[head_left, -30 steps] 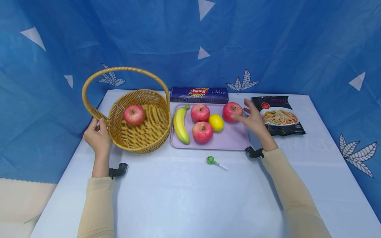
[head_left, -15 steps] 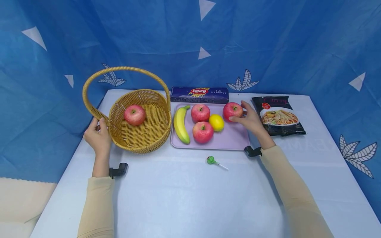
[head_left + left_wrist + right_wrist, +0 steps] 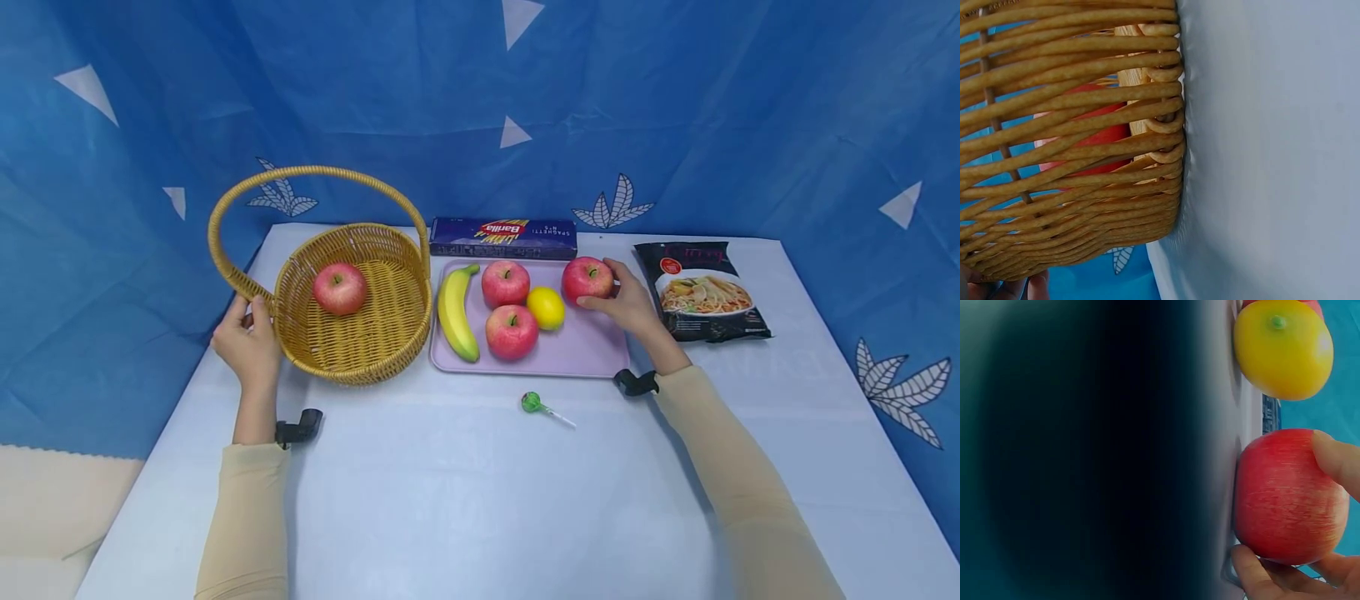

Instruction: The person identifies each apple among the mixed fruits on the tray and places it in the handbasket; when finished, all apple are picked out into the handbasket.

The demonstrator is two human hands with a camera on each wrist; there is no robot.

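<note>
Two grips in play. Biggest item first: wicker basket (image 3: 360, 372), one apple (image 3: 340, 289) inside, left hand (image 3: 249, 342) pinching the foot of its handle (image 3: 318, 172) on the outer side. Keep that pinch light, just enough to stop the basket sliding or tipping; no need to lift.

Lilac tray (image 3: 581, 354) sits under and left of the right-hand grip. Right hand (image 3: 628, 304) has the red apple (image 3: 587, 279): thumb on the near side, fingers curled round the far right. Apple looks seated on the tray, at its back right. I'd get the fingertips below its widest point before loading the grip, since smooth round skin will probably squirt out of a high pinch. Then straight up, no sideways drag: lemon (image 3: 546, 309) is just left of the grip and could get knocked. Tray lip is close under the fingers too, so don't hook it.

Labels, big to small. Black noodle bag (image 3: 705, 292), right of the right-hand grip: dim reddish lettering up top, can't read it; red round badge, text too small. Blue box (image 3: 502, 239), behind and left of that grip: "Barilla", "SPAGHETTI N°5". Lollipop (image 3: 531, 402), nearer the person and left of the grip: no legible print.
</note>
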